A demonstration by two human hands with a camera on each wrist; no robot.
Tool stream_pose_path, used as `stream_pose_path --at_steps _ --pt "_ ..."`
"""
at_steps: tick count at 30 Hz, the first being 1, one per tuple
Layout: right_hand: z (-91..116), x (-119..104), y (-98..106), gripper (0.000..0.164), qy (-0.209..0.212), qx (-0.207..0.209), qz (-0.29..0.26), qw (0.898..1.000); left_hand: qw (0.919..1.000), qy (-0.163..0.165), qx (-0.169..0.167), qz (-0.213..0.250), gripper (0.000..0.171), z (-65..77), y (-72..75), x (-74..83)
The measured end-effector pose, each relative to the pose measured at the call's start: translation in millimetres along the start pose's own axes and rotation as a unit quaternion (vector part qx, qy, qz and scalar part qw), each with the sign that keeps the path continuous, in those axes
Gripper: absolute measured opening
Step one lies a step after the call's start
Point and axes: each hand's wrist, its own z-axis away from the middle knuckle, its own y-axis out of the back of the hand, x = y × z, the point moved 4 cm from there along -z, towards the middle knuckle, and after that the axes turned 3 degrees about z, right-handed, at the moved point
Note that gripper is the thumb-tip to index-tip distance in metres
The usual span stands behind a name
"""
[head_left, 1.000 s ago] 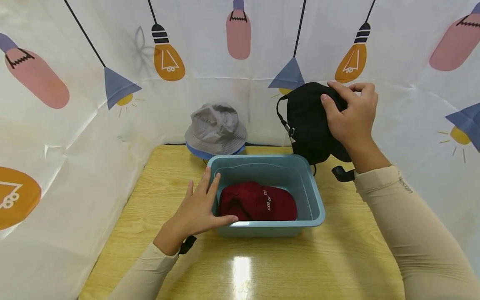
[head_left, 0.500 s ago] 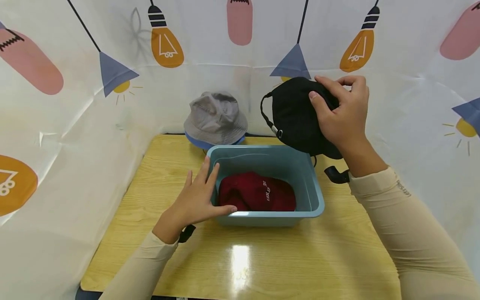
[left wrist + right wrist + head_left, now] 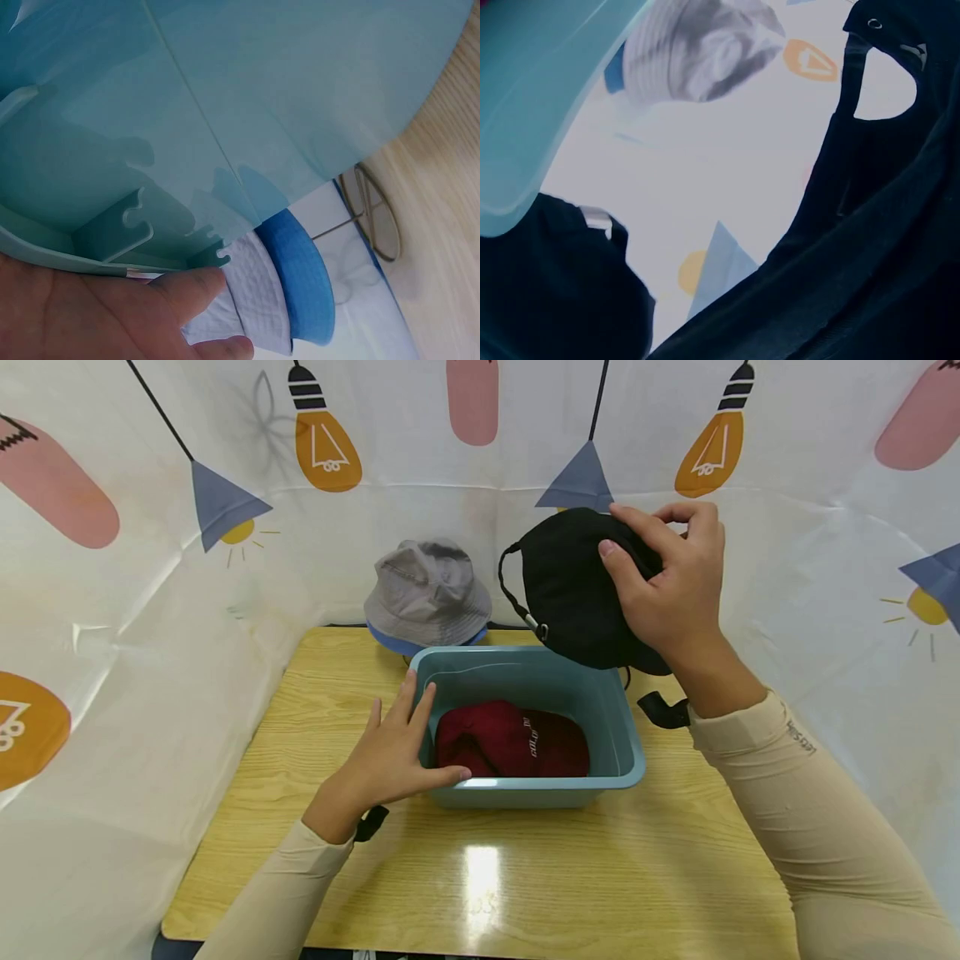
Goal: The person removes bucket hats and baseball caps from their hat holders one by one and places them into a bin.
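One black cap (image 3: 573, 589) clamped in right hand (image 3: 671, 577) by tub's (image 3: 555, 783) far-right corner; left hand (image 3: 386, 756) splays at left rim, well apart.

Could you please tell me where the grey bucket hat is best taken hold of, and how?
Probably pinch the crown from above: the grey bucket hat sits brim-down with its creased crown uppermost, its brim overlaps the blue brim below, and the bin stands in front.
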Motion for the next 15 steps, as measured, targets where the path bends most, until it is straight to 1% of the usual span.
stream_pose_path --at_steps 4,6,11,15 --pt "4 -7 -3 0.037 0.007 -0.007 -0.012 1.0 1.0 0.005 -0.005 0.0 0.132 -0.5 -0.9 -0.1" --pt "6 -11 -6 0.036 0.0 -0.012 -0.02 1.0 0.9999 0.007 -0.006 0.004 0.132 -0.5 -0.9 0.3" --pt "13 -19 -15 0.036 0.001 -0.035 -0.028 0.999 0.9999 0.013 -0.007 0.009 0.132 -0.5 -1.0 1.0" --pt "20 -29 -22 0.035 0.017 -0.045 -0.038 0.998 0.9998 0.013 -0.005 0.012 0.132 0.2 0.0 1.4"
